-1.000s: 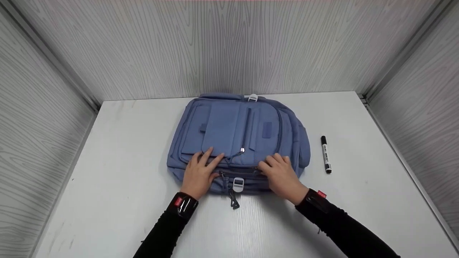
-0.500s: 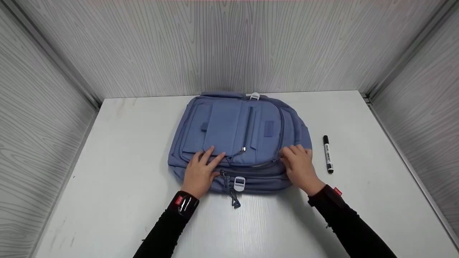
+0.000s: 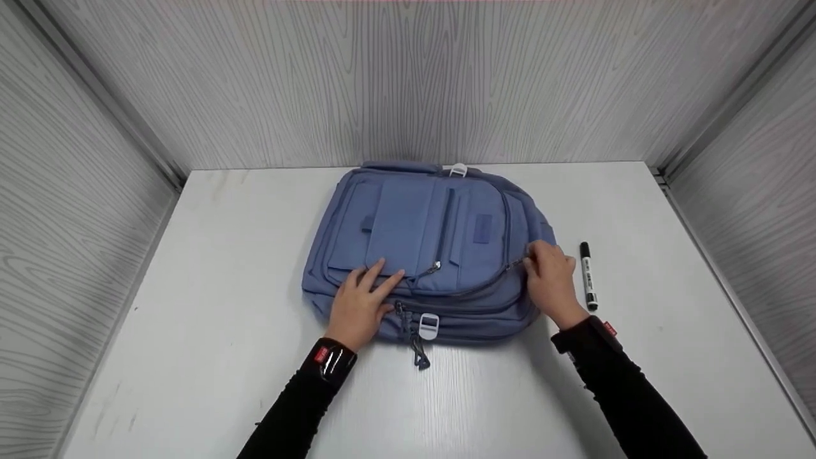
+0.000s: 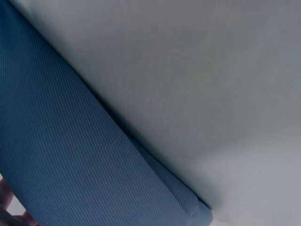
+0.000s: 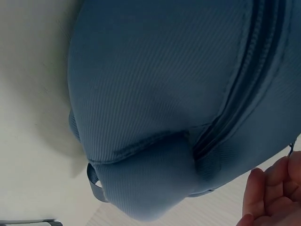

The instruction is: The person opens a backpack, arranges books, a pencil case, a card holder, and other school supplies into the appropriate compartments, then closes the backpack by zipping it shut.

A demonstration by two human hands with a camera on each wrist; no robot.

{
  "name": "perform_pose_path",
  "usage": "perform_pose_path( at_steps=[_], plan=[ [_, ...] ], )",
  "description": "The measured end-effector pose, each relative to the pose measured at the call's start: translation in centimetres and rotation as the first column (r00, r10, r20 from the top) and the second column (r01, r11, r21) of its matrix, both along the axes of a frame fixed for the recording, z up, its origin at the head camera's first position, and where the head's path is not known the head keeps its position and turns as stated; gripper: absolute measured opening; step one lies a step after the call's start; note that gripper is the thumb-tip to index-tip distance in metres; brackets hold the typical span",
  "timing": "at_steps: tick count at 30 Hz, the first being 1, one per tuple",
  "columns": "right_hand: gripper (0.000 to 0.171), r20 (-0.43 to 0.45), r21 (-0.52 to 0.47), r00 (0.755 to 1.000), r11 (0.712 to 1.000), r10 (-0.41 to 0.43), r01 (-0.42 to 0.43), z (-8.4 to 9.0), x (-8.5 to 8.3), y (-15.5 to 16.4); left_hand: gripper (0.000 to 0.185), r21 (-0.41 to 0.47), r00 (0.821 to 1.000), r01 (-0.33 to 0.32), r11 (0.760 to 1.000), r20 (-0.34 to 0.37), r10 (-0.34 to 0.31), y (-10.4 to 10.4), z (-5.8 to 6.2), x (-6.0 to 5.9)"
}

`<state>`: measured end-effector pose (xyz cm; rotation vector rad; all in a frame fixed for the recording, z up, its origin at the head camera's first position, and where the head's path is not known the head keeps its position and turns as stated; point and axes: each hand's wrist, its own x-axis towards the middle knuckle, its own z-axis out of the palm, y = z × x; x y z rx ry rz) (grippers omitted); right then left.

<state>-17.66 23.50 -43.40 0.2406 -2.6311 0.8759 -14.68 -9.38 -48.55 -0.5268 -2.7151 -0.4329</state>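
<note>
A blue backpack (image 3: 408, 223) lies flat on the white table, front side up. On its near edge rests my left hand (image 3: 359, 312), fingers spread over the front pocket. My right hand (image 3: 553, 280) pinches a zipper pull (image 3: 516, 262) at the lower right of the backpack's curved front zipper. In the right wrist view, curled fingers (image 5: 277, 181) sit at the bag's edge by a small dark pull. The left wrist view shows mostly ribbed blue fabric (image 4: 84, 141), with a sliver of hand in the lower left corner.
A black-and-white marker (image 3: 588, 277) lies just right of the backpack, close to my right wrist. Grey wood-grain panels (image 3: 408, 83) stand behind and on both sides of the table (image 3: 223, 268). A grey buckle (image 3: 428, 326) and a dark cord hang at the bag's near side.
My right hand has moved right and away from me along the backpack's front zipper, from the near edge to the right side. My left hand has stayed in place.
</note>
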Motion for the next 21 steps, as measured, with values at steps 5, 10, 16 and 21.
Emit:
perform_pose_path(
  at_steps=[5,10,16,21],
  plan=[
    [0.006,0.018,-0.022,1.0,0.999,-0.025,0.025,0.0,-0.7,0.1,0.062,-0.009,1.0,0.002,1.0,0.007,-0.002,-0.1,0.2,0.1],
    [0.006,0.005,-0.029,1.0,0.999,-0.016,0.016,-0.4,-0.6,0.4,0.062,0.006,0.998,-0.003,1.0,0.062,0.003,0.1,0.8,0.3],
    [0.006,0.008,-0.093,1.0,0.996,0.014,-0.014,-0.5,-0.5,0.5,0.052,0.033,0.996,-0.01,0.999,0.085,0.007,2.9,4.1,1.5],
    [0.006,-0.008,-0.14,0.999,0.989,0.037,-0.038,-0.5,-0.4,0.3,0.048,-0.067,0.995,0.06,0.996,0.083,-0.054,8.8,6.3,2.3]
  ],
)
